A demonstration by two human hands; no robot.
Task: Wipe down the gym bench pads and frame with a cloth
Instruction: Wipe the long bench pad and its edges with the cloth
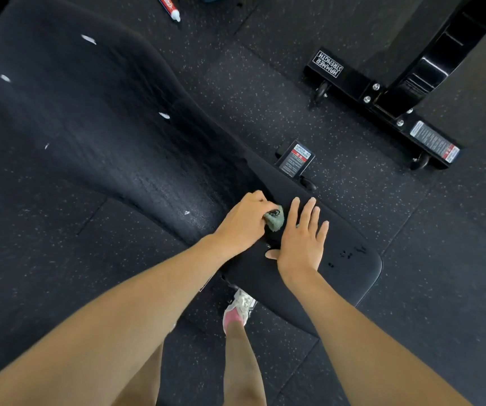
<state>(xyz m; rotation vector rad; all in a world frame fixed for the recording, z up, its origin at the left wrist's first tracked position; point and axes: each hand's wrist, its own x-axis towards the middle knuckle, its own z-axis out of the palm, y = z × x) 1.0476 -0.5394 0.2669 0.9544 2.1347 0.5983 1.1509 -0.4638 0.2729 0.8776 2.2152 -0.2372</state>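
Small grey-green wadded cloth (274,221): on the black padded seat pad (338,276), at the gap below the long black back pad (95,118). Left hand (243,222) clenches it; right hand (302,240) flat, fingers released. Likely soft, light, best bunched.

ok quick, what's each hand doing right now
Left hand: curled round the cloth, holding it.
Right hand: open, fingers straight, resting flat on the seat pad.
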